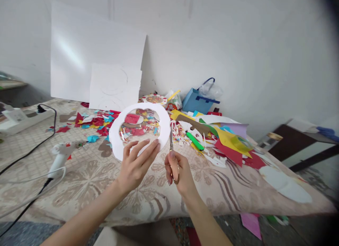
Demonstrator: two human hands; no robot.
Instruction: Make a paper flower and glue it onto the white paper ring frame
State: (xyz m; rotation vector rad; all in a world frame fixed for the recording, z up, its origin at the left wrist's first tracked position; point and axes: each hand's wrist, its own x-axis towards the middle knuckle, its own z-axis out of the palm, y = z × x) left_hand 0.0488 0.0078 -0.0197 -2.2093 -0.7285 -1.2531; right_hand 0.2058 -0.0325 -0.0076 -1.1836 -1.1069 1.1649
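A white ring (114, 137), apparently card or foam board with a slightly wavy outline, is held up over the table. My left hand (136, 166) grips its lower edge, with the fingers lying across the front of the ring. In my right hand (181, 172) is a pair of scissors (171, 142) with gold-coloured handles, the fingers closed round the loops. Its blades point up along the ring's right outer edge; whether they touch it I cannot tell. Coloured scraps show through the ring's opening.
A white glue gun (58, 157) with cables stands at left. Star-shaped red and blue cutouts (92, 138) lie behind it. A green cutter (195, 141) and coloured sheets (229, 150) are at right. White boards (79, 45) and a blue bag (197, 101) stand against the wall.
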